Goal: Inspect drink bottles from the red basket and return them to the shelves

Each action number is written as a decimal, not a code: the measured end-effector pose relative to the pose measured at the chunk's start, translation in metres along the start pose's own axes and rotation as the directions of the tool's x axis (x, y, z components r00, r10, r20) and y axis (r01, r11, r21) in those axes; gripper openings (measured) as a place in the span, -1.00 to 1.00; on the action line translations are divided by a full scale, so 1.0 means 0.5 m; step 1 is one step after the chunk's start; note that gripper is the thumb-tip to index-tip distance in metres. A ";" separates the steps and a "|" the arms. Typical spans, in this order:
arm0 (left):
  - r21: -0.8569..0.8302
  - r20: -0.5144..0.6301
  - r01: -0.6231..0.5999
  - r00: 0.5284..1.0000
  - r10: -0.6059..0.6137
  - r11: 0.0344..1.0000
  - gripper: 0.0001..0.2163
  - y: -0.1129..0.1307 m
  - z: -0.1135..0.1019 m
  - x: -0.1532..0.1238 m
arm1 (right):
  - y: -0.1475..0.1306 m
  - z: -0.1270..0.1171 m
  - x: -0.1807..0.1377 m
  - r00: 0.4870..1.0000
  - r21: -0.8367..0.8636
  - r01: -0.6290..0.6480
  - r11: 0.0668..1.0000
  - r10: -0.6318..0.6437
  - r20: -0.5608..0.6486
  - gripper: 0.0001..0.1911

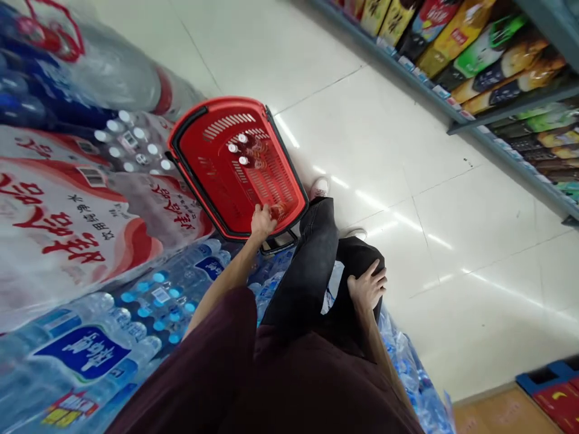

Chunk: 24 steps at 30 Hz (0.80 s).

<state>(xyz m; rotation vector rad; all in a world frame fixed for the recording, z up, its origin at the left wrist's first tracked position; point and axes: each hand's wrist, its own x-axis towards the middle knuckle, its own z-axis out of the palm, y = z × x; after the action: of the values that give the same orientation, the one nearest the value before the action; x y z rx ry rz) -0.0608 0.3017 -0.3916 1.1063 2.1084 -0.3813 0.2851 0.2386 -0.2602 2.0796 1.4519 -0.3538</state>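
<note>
My left hand (263, 222) reaches over the near rim of a red shopping basket (217, 205) on the floor. Its fingers are closed round the top of a drink bottle (278, 211), whose cap they hide; the bottle's lower part shows inside the basket. Toward the far end of the same basket stand three bottles of dark reddish drink (245, 160) with white caps. My right hand (367, 287) rests on my knee, fingers spread, holding nothing.
Shrink-wrapped water packs (90, 355) are stacked on the left and beneath me. Large clear bottles with a red handle (122, 72) stand at upper left. A shelf of bottled drinks (488, 54) runs along the upper right. Cardboard (497, 413) lies at lower right.
</note>
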 end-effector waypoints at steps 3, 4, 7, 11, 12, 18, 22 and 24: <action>-0.018 -0.056 0.013 0.998 -0.014 1.000 -0.68 -0.021 -0.016 -0.075 | 0.020 0.008 -0.034 0.999 0.027 0.016 0.999 -0.014 -0.051 -0.01; -0.030 -0.078 0.014 0.997 -0.016 0.999 -0.69 -0.026 -0.028 -0.107 | 0.026 0.006 -0.044 0.998 0.032 0.022 0.999 -0.020 -0.059 -0.02; -0.083 -0.157 0.000 0.988 -0.013 0.997 -0.78 -0.043 -0.077 -0.220 | 0.031 -0.006 -0.074 0.997 0.039 0.022 0.999 -0.019 -0.074 -0.04; -0.172 -0.310 -0.071 0.951 0.014 0.983 -0.88 -0.072 -0.150 -0.377 | 0.010 -0.010 -0.119 0.993 0.081 0.048 0.996 -0.039 -0.109 -0.07; -0.188 -0.352 -0.107 0.935 0.035 0.976 -0.91 -0.081 -0.166 -0.417 | 0.006 -0.008 -0.132 0.991 0.101 0.065 0.993 -0.052 -0.123 -0.08; -0.197 -0.540 -0.377 0.812 0.220 0.905 -0.86 -0.129 -0.220 -0.684 | 0.011 -0.036 -0.212 0.975 0.523 0.217 0.824 -0.164 -0.147 -0.41; -0.205 -0.607 -0.527 0.730 0.315 0.825 -0.85 -0.161 -0.198 -0.816 | 0.002 -0.074 -0.321 0.916 0.716 0.400 0.573 -0.256 -0.307 -0.51; -0.156 -0.624 -0.567 0.691 0.364 0.809 -0.84 -0.180 -0.191 -0.858 | -0.024 -0.079 -0.396 0.815 0.724 0.573 0.383 -0.361 -0.454 -0.37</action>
<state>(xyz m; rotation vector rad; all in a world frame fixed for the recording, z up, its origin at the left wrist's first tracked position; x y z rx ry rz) -0.0147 0.0462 -0.0260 1.6296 2.1299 0.6328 0.1956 0.1123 -0.1296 2.3741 2.3664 -1.3495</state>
